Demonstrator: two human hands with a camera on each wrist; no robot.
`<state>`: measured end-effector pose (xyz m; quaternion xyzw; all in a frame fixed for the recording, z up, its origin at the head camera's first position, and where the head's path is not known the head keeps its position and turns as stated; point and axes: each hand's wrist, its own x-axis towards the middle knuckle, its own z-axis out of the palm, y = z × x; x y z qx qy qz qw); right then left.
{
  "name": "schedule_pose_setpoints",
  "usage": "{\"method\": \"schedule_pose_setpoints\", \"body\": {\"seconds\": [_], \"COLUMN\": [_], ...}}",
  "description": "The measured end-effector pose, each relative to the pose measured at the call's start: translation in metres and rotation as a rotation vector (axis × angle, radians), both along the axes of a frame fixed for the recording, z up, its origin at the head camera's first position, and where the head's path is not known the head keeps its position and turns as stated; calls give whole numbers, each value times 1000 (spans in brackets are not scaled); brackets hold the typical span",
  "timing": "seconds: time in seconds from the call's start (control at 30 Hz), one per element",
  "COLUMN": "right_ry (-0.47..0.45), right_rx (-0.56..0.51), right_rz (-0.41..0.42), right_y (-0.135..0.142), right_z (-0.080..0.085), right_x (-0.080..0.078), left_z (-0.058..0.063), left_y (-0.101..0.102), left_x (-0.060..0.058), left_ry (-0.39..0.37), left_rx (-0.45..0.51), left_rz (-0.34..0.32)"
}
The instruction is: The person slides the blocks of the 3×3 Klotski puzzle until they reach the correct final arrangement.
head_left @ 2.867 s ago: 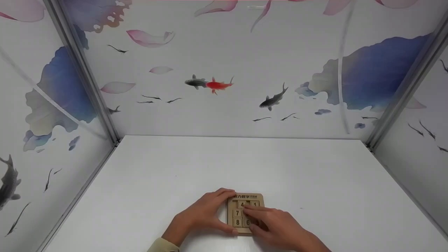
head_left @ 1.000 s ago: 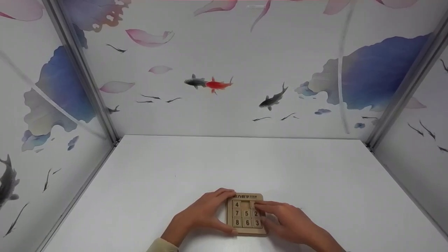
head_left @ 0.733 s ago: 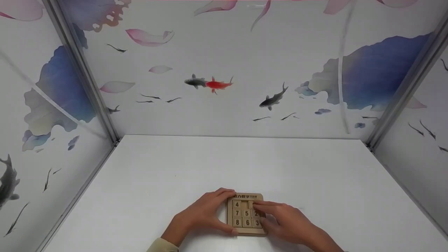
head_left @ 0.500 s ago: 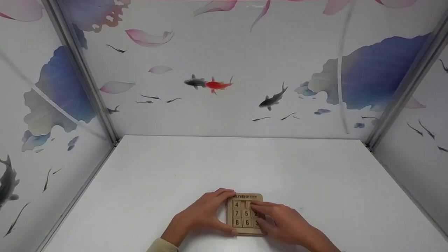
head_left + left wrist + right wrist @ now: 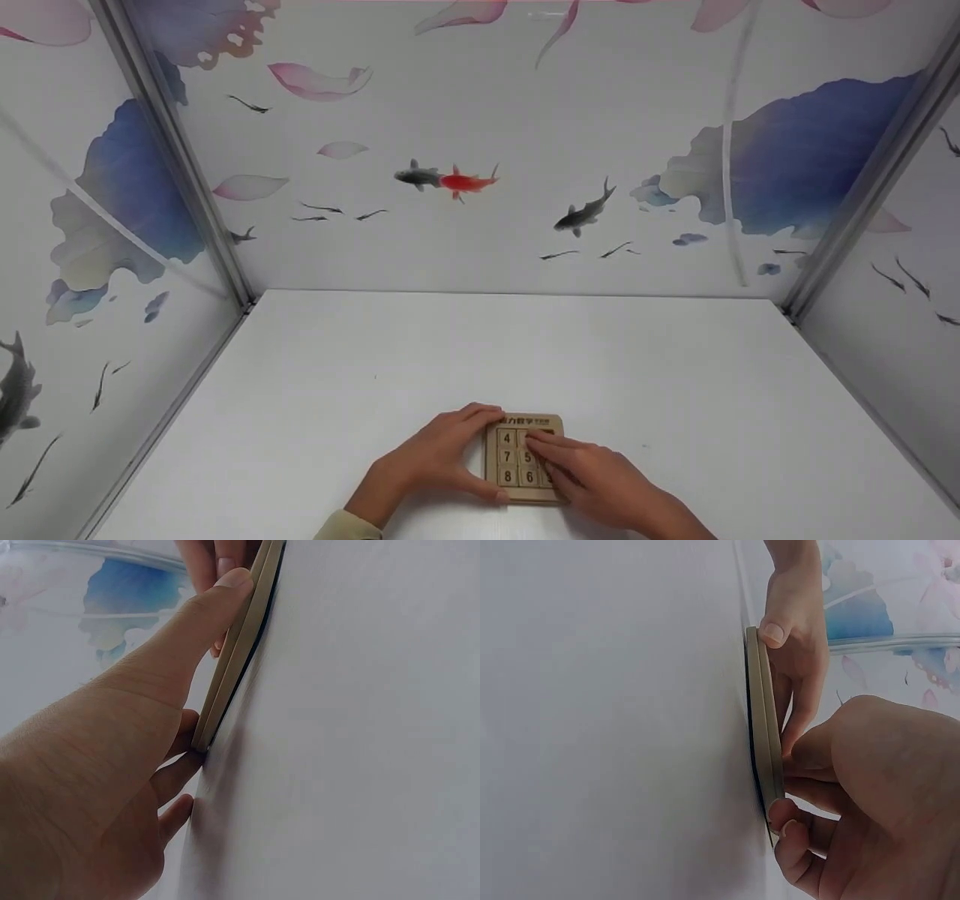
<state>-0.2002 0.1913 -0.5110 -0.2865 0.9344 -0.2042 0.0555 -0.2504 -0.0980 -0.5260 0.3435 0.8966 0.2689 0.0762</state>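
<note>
A sliding step, I judged: a tan, wooden-looking, round-cornered number puzzle (image 5: 532, 496) lay on the white bench (image 5: 480, 345).
From the head, the left hand (image 5: 442, 452) gripped its left side; the right hand's (image 5: 600, 476) extended fingers touched a tan square top-row tile (image 5: 522, 436), probably needing light sideways pressure next. By the left wrist, its edge looked smooth, layered, dark-bottomed; by the right wrist, slab-thin.

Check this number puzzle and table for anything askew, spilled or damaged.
Nothing clearly stands out: the number puzzle lies on the white table, its visible tiles sitting squarely in rows, and no spill shows. The right hand covers some tiles, so I cannot judge those.
</note>
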Motion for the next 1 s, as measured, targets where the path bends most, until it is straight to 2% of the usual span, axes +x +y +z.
{"method": "schedule_pose_setpoints", "body": {"seconds": [0.23, 1.0], "right_ry": [35, -13], "right_rx": [-16, -45], "right_rz": [15, 15], "right_y": [-1, 11], "right_z": [-1, -3], "right_x": [1, -2], "left_z": [0, -1], "left_y": [0, 0], "left_x": [1, 0], "left_ry": [19, 6], "left_rx": [3, -5], "left_rz": [-10, -4]}}
